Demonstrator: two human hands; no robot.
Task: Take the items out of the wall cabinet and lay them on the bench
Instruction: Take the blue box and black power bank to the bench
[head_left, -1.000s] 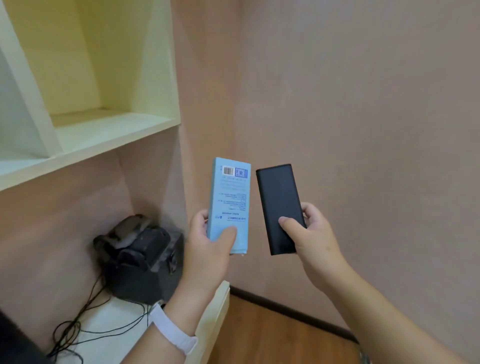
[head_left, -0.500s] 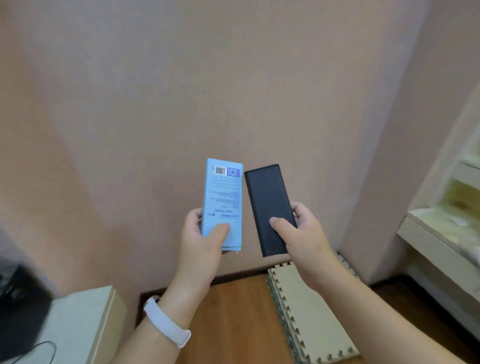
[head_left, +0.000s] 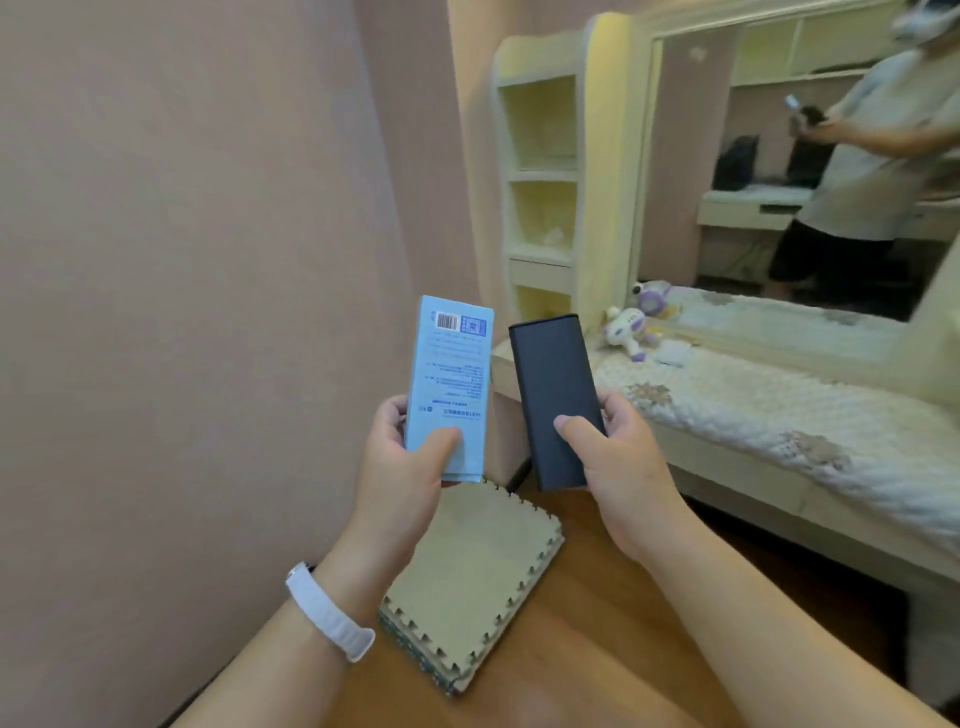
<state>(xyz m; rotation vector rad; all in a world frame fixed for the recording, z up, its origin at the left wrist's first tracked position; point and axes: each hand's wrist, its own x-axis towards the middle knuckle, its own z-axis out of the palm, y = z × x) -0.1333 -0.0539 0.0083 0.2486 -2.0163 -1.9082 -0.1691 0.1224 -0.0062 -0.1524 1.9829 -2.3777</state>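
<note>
My left hand (head_left: 402, 470) grips a flat light-blue box (head_left: 451, 374) by its lower end; the box stands upright with a barcode near its top. My right hand (head_left: 623, 457) grips a black power bank (head_left: 553, 384) by its lower half, tilted slightly left. Both items are held side by side in front of me, above the floor. To the right runs a long bench (head_left: 753, 467) with a white quilted cover. The wall cabinet is out of view.
A stack of tan foam puzzle mats (head_left: 478, 577) lies on the wooden floor below my hands. A plush toy (head_left: 628, 327) sits at the bench's far end. Behind it stand cream shelves (head_left: 540, 176) and a large mirror (head_left: 789, 156). A pink wall fills the left.
The view has swung right, away from the cabinet and desk corner, toward the bench and mirror. Both hands keep the same grip on the box and power bank.
</note>
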